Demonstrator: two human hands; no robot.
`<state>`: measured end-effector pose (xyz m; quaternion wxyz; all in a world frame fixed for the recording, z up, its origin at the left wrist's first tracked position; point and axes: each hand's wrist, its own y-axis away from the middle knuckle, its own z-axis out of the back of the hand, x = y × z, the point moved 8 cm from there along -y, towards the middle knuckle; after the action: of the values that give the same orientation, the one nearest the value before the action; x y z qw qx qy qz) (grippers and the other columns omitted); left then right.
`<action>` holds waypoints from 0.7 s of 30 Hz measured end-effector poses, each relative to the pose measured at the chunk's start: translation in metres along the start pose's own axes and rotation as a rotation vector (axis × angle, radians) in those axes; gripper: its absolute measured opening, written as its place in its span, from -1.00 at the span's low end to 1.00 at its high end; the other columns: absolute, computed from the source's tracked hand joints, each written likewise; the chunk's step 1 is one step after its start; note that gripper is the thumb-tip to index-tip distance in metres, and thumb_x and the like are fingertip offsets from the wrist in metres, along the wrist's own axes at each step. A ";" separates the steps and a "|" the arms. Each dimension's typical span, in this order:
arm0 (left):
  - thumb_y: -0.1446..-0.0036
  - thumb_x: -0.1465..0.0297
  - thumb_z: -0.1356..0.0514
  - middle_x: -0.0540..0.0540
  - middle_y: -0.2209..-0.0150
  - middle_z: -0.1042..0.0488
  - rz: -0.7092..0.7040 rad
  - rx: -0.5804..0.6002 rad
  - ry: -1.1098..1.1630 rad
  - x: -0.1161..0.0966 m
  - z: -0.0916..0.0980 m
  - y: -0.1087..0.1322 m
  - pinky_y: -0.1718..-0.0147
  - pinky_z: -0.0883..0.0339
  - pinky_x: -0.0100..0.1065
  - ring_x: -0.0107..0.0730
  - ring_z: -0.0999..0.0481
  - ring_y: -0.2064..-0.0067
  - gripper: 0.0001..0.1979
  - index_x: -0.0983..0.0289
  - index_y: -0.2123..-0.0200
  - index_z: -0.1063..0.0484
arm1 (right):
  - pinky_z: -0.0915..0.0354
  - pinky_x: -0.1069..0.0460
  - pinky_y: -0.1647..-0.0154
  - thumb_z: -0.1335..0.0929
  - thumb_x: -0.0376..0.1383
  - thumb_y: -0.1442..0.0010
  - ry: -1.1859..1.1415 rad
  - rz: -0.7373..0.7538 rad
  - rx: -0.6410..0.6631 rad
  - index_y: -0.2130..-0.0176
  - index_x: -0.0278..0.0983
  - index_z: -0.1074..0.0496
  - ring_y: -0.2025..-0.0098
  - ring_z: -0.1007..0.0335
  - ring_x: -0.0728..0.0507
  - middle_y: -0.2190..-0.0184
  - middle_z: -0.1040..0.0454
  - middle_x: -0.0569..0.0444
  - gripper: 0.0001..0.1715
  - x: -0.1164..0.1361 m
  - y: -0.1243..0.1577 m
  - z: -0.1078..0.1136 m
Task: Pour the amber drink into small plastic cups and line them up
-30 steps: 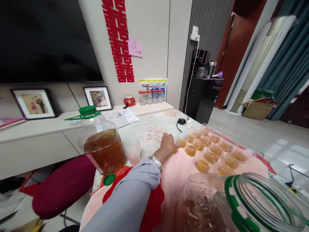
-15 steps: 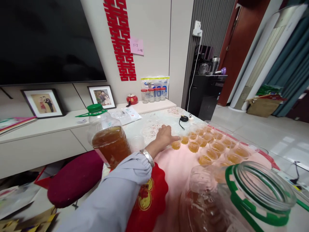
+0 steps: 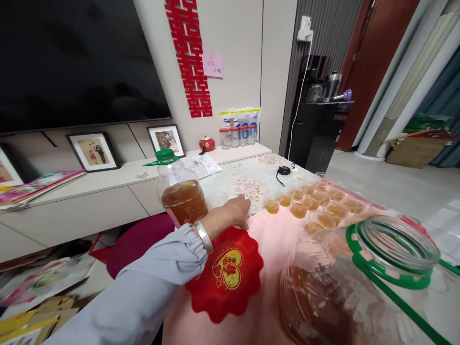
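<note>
My left hand (image 3: 237, 212) reaches across the table, back upward, fingers bent loosely down, and I see nothing in it. It hovers beside a stack of clear empty cups (image 3: 218, 199), short of the nearest small cup of amber liquid (image 3: 272, 206). Several such filled cups (image 3: 316, 206) stand in rows on the pink table cover (image 3: 276, 239). A big open jar (image 3: 323, 292) with a green rim, holding amber liquid, tilts in the near right foreground. My right hand is out of view.
A second jar (image 3: 181, 196) of amber liquid with a green lid stands at the table's left edge. A red scalloped plate (image 3: 224, 275) lies under my forearm. A black corded object (image 3: 283, 170) lies at the far end. A maroon stool (image 3: 136, 237) stands left of the table.
My left hand has let go of the small filled cup it was setting at the row's end and has drawn back left toward the empty cups. The view has swung left.
</note>
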<state>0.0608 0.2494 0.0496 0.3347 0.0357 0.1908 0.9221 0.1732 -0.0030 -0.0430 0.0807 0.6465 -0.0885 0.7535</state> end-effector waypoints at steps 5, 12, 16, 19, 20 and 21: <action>-0.19 0.41 -0.40 0.24 -0.27 -0.41 -0.012 -0.012 -0.051 -0.002 -0.014 -0.008 -0.25 -0.42 0.03 -0.11 -0.46 -0.24 -0.55 0.31 -0.14 -0.47 | -0.54 -0.15 -0.06 -0.47 -0.02 -0.54 -0.048 -0.014 -0.001 -0.21 -0.24 -0.45 -0.12 -0.39 -0.28 -0.13 -0.37 -0.10 -0.55 0.000 0.002 0.001; -0.14 0.44 -0.35 0.29 -0.24 -0.37 -0.042 -0.141 0.012 -0.008 0.013 0.021 -0.22 -0.40 -0.05 -0.07 -0.44 -0.20 -0.58 0.35 -0.09 -0.48 | -0.49 -0.17 -0.14 -0.47 -0.04 -0.55 -0.112 -0.043 -0.012 -0.25 -0.27 -0.43 -0.16 -0.37 -0.28 -0.16 -0.35 -0.11 -0.52 -0.012 -0.002 0.005; -0.13 0.34 -0.30 0.27 -0.18 -0.31 -0.062 -0.209 0.100 0.001 0.019 0.057 -0.15 -0.43 -0.14 -0.07 -0.45 -0.14 -0.59 0.27 -0.06 -0.49 | -0.49 -0.16 -0.12 -0.46 0.00 -0.55 -0.129 -0.079 -0.040 -0.25 -0.24 -0.43 -0.15 -0.37 -0.28 -0.16 -0.35 -0.11 -0.51 -0.031 0.003 0.012; -0.14 0.33 -0.26 0.22 -0.11 -0.33 -0.054 -0.219 0.169 0.014 0.001 0.079 -0.15 -0.42 -0.14 -0.09 -0.43 -0.10 -0.59 0.23 -0.07 -0.49 | -0.52 -0.12 -0.05 -0.43 0.06 -0.56 -0.129 -0.114 -0.061 -0.22 -0.24 -0.44 -0.11 -0.41 -0.27 -0.12 -0.38 -0.10 -0.49 -0.048 0.012 0.017; -0.12 0.34 -0.26 0.22 -0.11 -0.34 -0.043 -0.214 0.196 0.020 -0.009 0.084 -0.16 -0.42 -0.13 -0.09 -0.43 -0.10 -0.57 0.24 -0.09 -0.49 | -0.52 -0.11 -0.03 -0.42 0.10 -0.56 -0.126 -0.127 -0.066 -0.21 -0.24 -0.45 -0.09 -0.42 -0.26 -0.11 -0.39 -0.11 -0.46 -0.054 0.015 0.019; -0.09 0.36 -0.27 0.22 -0.11 -0.35 -0.033 -0.208 0.225 0.024 -0.020 0.088 -0.18 -0.41 -0.12 -0.08 -0.44 -0.10 -0.53 0.24 -0.11 -0.48 | -0.53 -0.10 -0.01 -0.42 0.14 -0.54 -0.123 -0.139 -0.070 -0.20 -0.24 -0.46 -0.08 -0.43 -0.25 -0.09 -0.40 -0.11 -0.42 -0.060 0.018 0.020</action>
<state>-0.0149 0.1964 0.0626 0.3282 -0.1059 0.1312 0.9294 0.1974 -0.0252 -0.0998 0.1498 0.6928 -0.0744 0.7014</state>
